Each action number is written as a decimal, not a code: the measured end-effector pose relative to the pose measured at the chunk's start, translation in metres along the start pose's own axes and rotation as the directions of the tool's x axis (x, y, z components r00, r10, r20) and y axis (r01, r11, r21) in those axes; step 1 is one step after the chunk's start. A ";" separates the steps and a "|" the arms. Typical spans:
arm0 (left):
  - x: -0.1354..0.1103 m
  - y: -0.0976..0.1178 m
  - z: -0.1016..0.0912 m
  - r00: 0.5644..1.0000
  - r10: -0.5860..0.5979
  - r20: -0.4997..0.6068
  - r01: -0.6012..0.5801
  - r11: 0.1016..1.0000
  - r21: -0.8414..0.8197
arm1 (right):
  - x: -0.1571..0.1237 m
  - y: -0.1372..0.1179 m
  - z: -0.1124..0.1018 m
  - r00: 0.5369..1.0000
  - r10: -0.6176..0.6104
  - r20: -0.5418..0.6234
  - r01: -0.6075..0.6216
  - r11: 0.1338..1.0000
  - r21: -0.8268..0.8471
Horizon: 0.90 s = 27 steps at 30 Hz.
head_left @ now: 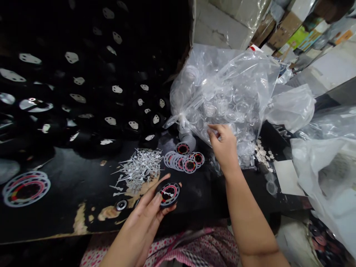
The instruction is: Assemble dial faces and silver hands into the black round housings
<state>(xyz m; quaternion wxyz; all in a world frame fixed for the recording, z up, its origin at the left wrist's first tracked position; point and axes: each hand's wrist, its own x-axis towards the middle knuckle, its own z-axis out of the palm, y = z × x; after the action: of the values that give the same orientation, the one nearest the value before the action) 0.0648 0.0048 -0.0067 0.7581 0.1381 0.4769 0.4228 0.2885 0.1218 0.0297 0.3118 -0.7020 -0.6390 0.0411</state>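
Observation:
My left hand (150, 209) holds a round black gauge (168, 193) with a red-and-white dial face and a white pointer, fingers closed around its rim, just above the near edge of the black worktable (69, 193). My right hand (224, 146) reaches into a clear plastic bag (222, 92) full of round transparent covers, its fingers bent and pinched among them; I cannot make out what they grip. Between the hands lie a fanned row of printed dial faces (185, 160) and a heap of small white pointers (139, 168).
A big pile of black gauge housings with white backs (83, 92) fills the table's left and back. A large dial print (26, 188) lies at far left. More plastic bags (328, 163) and cardboard boxes (289, 26) crowd the right.

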 end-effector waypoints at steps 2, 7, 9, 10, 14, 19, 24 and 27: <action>0.000 0.002 0.001 1.000 -0.008 -0.005 0.008 1.000 -0.015 | 0.000 0.003 -0.002 0.998 -0.005 -0.066 0.009 0.998 0.064; 0.000 0.008 0.006 0.999 -0.030 -0.019 0.030 0.999 -0.040 | 0.001 0.007 -0.003 0.992 0.025 -0.123 -0.017 0.997 0.069; 0.000 0.011 0.008 0.999 -0.041 -0.025 0.040 0.998 -0.046 | 0.003 0.006 -0.003 0.997 0.025 -0.076 -0.022 0.999 0.042; -0.001 0.012 0.009 0.999 -0.043 -0.029 0.042 0.998 -0.046 | 0.004 0.004 -0.003 0.999 0.021 -0.047 -0.020 0.999 0.034; -0.002 0.015 0.012 0.998 -0.051 -0.042 0.049 0.998 -0.045 | 0.021 -0.009 0.001 1.000 -0.013 0.011 0.014 0.997 -0.081; -0.003 0.016 0.010 0.996 -0.064 -0.069 0.056 0.993 -0.109 | 0.048 -0.017 0.003 0.998 -0.035 0.052 0.046 0.971 -0.234; -0.001 0.023 0.008 0.991 -0.135 -0.009 0.130 0.969 -0.212 | -0.007 -0.036 -0.007 0.975 -0.217 -0.045 0.217 0.976 -0.010; 0.002 0.032 0.012 0.987 -0.162 0.023 0.162 0.950 -0.269 | -0.062 -0.053 -0.010 0.902 -0.413 0.126 0.396 0.908 0.140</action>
<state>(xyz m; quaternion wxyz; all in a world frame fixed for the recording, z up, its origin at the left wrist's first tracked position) 0.0592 0.0284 0.0177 0.8020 -0.0058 0.4244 0.4202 0.2356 0.0602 0.0431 0.3020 -0.5303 -0.7896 0.0647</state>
